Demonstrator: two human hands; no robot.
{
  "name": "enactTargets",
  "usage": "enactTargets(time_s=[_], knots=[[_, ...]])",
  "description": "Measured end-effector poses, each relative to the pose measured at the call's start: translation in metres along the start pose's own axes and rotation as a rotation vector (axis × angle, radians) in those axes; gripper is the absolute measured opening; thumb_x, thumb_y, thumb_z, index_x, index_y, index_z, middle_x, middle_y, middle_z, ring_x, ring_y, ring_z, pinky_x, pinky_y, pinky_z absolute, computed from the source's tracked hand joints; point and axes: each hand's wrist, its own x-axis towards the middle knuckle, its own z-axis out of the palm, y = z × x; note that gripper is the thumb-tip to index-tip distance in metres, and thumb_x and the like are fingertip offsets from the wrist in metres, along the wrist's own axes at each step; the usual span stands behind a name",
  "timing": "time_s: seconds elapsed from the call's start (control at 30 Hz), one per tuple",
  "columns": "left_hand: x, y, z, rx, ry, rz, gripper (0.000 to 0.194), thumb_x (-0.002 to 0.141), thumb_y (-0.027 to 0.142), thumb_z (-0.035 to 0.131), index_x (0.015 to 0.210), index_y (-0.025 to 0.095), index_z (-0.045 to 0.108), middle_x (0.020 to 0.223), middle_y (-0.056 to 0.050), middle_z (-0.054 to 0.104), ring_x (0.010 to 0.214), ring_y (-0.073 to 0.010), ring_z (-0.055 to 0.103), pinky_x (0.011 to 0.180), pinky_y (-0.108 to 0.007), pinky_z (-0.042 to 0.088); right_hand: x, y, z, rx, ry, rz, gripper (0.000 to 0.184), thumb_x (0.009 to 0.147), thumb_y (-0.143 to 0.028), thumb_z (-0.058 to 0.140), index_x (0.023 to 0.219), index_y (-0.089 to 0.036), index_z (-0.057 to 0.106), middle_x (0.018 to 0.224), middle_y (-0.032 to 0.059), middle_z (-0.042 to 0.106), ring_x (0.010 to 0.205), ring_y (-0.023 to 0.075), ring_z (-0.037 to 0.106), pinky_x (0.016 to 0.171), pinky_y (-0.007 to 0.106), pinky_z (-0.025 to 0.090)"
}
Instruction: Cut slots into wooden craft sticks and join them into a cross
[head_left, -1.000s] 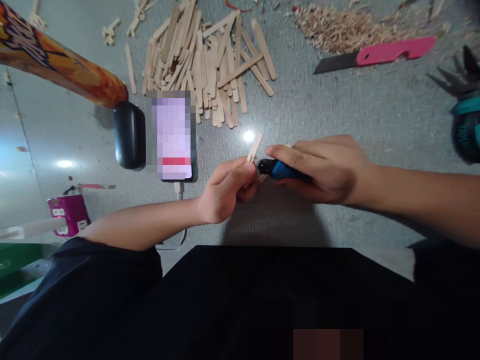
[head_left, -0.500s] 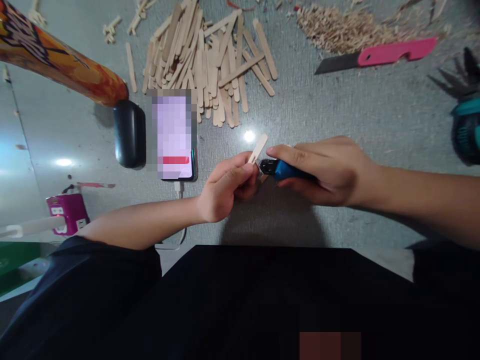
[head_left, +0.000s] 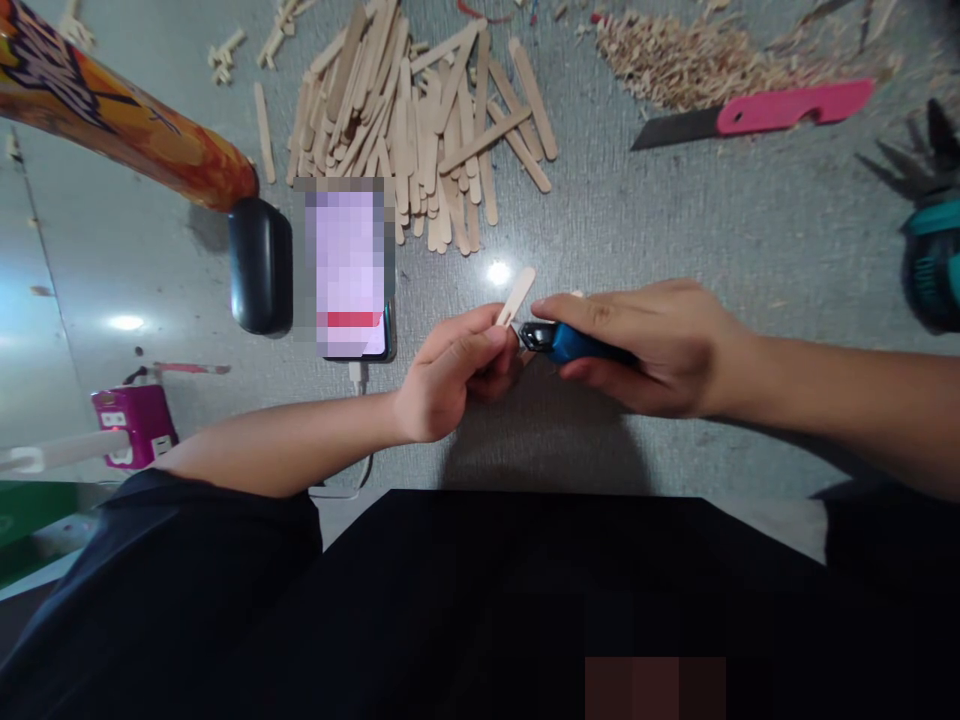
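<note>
My left hand [head_left: 457,365] pinches a pale wooden popsicle stick [head_left: 519,293] between thumb and fingers, its rounded end pointing up and away. Wrapped in my right hand [head_left: 660,345] is a blue and black utility knife [head_left: 574,343], its black tip close to the stick. The blade is hardly visible at the fingers of my left hand, so whether it touches the wood I cannot tell. Beyond both hands lies a heap of popsicle sticks [head_left: 450,150].
Wood shavings [head_left: 675,60] lie at the back right beside a pink-handled knife [head_left: 795,108]. Teal pliers-like tools [head_left: 930,230] sit far right. On the left are a charging phone [head_left: 349,270], a black case [head_left: 260,267], an orange canister [head_left: 127,120] and a purple power adapter [head_left: 135,425].
My right hand and the utility knife have shifted very slightly to the right. My left hand and the popsicle stick look nearly unmoved.
</note>
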Motion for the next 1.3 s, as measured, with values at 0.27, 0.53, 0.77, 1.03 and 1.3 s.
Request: enactTargets(time_s=[0.27,0.53,0.77,1.03,1.3], knots=[[0.004,0.002,0.001,-0.017,-0.057,0.039,0.044,0.109,0.052,0.068,0.080,0.022,0.055,0.058,0.010,0.036,0.043,-0.0048,0.022,0.043,-0.020,0.021,0.001,-0.001,-0.003,0.034,-0.014,0.027,0.049,0.122,-0.055,0.055,0.159,-0.025,0.067,0.106,0.0051,0.088,0.082,0.0245,0.081,0.065,0.034,0.049],[0.005,0.001,-0.004,-0.065,-0.184,-0.016,0.047,0.112,0.052,0.063,0.078,0.023,0.049,0.055,0.010,0.033,0.042,-0.0051,0.025,0.044,-0.019,0.023,0.001,0.002,0.000,0.128,0.004,0.017,0.046,0.122,-0.056,0.057,0.155,-0.028,0.069,0.101,0.0016,0.086,0.075,0.0193,0.077,0.065,0.029,0.048],[-0.001,0.007,-0.001,-0.053,-0.282,0.003,0.051,0.117,0.047,0.058,0.074,0.022,0.043,0.058,0.010,0.030,0.044,-0.0041,0.025,0.046,-0.020,0.022,0.003,0.001,-0.001,0.287,-0.036,-0.018,0.044,0.123,-0.054,0.056,0.147,-0.021,0.071,0.086,-0.0011,0.077,0.062,0.0125,0.061,0.062,0.026,0.042],[0.000,0.011,0.002,0.007,-0.329,0.032,0.051,0.119,0.045,0.054,0.075,0.022,0.042,0.058,0.009,0.035,0.044,-0.0035,0.028,0.047,-0.020,0.027,0.005,0.000,-0.001,0.361,-0.028,-0.064,0.041,0.125,-0.051,0.055,0.145,-0.018,0.070,0.081,-0.0039,0.069,0.061,0.0105,0.056,0.062,0.024,0.042],[0.000,0.006,0.002,-0.006,-0.298,0.025,0.051,0.115,0.042,0.065,0.073,0.021,0.045,0.061,0.009,0.035,0.045,-0.0041,0.030,0.046,-0.020,0.028,0.006,-0.002,0.001,0.463,-0.021,-0.050,0.042,0.125,-0.050,0.056,0.151,-0.022,0.073,0.080,-0.0053,0.064,0.058,0.0094,0.050,0.059,0.023,0.039]])
